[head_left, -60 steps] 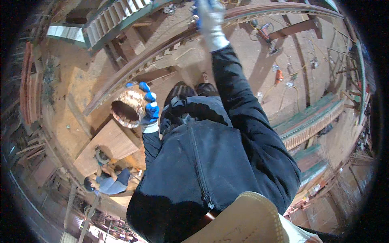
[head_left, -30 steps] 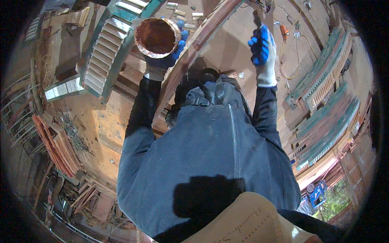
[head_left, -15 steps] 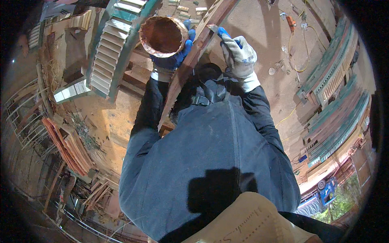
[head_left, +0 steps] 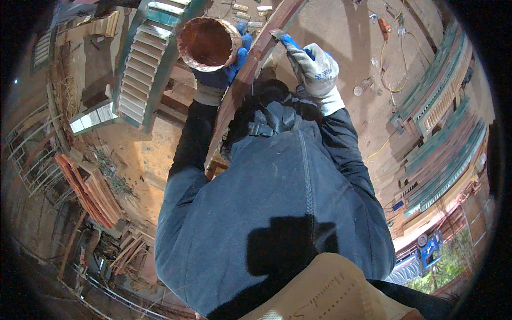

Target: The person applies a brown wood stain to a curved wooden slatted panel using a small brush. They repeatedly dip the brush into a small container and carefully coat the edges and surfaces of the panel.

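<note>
My left hand, in a blue-coated glove, is closed around a round tub. The tub has a pale, crusted rim and a reddish-brown inside. Beside it a long reddish-brown wooden beam slants from the top of the view down toward my chest. My right hand, in a white glove with blue fingers, is closed on a small flat-tipped tool. Its pale tip is at the beam's right side; whether it touches cannot be made out. The handle is mostly hidden by my fingers.
A green-framed louvred shutter leans at the left. Stacked green and brown louvred panels lie at the right, near a yellow cord and an orange tool. Reddish boards are piled at lower left; small wood blocks lie ahead.
My left hand and the tub have shifted slightly left and up. The right hand with its tool has moved a little up and left, along the beam.
</note>
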{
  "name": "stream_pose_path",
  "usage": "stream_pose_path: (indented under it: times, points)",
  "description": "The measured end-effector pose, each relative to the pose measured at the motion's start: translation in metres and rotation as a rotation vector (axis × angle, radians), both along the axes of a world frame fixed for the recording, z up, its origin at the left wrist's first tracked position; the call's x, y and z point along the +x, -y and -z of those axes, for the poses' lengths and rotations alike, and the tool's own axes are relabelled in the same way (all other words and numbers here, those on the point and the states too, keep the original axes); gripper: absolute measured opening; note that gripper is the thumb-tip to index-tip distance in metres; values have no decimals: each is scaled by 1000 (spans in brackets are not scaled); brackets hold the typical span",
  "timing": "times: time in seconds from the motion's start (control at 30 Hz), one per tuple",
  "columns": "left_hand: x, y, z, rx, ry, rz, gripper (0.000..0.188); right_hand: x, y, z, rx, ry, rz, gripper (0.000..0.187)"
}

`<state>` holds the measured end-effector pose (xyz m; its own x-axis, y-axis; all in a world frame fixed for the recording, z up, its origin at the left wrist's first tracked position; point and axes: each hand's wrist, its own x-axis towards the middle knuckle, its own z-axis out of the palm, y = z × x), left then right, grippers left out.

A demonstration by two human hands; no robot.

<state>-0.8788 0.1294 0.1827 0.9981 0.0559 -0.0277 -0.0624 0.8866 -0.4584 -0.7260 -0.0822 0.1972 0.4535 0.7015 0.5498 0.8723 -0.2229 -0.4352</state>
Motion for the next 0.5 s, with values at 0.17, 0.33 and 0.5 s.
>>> stream_pose_path:
  times: [0.17, 0.33, 0.5]
  points:
    - [1, 3, 6, -138, 131, 21, 85, 5, -2, -10, -57, 94, 39, 25]
    - [1, 5, 10, -108, 124, 6, 87, 11, 5, -18, -74, -53, 76, 31]
    - [0, 1, 8, -89, 94, 25, 92, 6, 6, -28, -83, -60, -30, 31]
